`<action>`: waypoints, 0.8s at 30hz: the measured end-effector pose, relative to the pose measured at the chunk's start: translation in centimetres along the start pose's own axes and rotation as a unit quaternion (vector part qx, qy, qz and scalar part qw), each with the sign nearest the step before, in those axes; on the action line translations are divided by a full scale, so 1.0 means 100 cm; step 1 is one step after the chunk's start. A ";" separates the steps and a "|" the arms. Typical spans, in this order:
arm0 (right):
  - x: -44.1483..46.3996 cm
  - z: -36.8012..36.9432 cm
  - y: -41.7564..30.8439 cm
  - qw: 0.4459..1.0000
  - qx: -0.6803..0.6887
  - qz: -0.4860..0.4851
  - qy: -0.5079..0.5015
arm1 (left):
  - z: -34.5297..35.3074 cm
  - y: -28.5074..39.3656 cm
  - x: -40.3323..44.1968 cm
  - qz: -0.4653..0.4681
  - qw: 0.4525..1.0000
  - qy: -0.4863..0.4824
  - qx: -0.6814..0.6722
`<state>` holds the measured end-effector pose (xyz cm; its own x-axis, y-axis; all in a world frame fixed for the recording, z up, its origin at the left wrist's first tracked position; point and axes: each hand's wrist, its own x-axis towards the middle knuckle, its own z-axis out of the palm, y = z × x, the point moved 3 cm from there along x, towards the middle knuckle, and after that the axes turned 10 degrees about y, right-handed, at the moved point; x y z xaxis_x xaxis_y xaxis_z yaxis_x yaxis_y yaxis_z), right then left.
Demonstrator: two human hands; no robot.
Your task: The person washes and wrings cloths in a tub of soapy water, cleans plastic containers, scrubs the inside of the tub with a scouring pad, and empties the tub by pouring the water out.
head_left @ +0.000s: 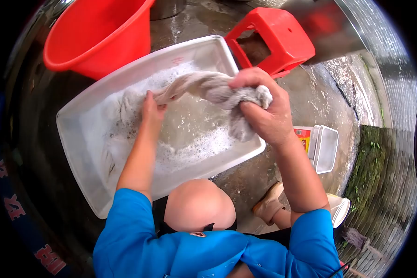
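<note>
A wet, twisted greyish-white towel (204, 85) stretches between both hands above soapy water. My right hand (273, 113) is closed round its bunched right end, with folds sticking out past the thumb and fingers. My left hand (152, 111) grips the towel farther left, near the foam, with its fingers wrapped round the cloth. Below them is a white rectangular tub (78, 169) of cloudy water with suds (190, 153) on top. At the left, foam partly covers more pale cloth (127, 104), and I cannot tell whether it is the same piece.
A large red bucket (139, 44) stands behind the tub at the left. Beyond the tub's far right corner is a red plastic stool (287, 39). A clear plastic container (327, 149) and a white one (338, 209) sit on the wet floor (306, 97) at the right.
</note>
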<state>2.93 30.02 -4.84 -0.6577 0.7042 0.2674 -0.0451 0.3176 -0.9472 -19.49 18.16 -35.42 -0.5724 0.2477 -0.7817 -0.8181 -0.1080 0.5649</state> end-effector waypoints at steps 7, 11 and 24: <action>-0.013 0.032 -0.001 0.971 0.193 0.144 -0.008 | 0.098 -0.027 -0.095 -0.162 0.867 -0.445 -0.152; -0.026 0.025 0.055 0.938 0.213 0.201 0.186 | 0.110 -0.028 -0.141 -0.171 0.889 -0.395 -0.157; -0.067 0.126 0.111 0.958 0.081 0.245 0.123 | 0.019 0.008 -0.170 0.197 0.969 -0.125 0.088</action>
<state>-2.66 20.81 -19.40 -0.4333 0.8783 -0.2024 0.0958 -0.1784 -0.9793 -10.32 15.69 -21.16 -0.7888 0.4476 -0.4212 -0.5050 -0.0812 0.8593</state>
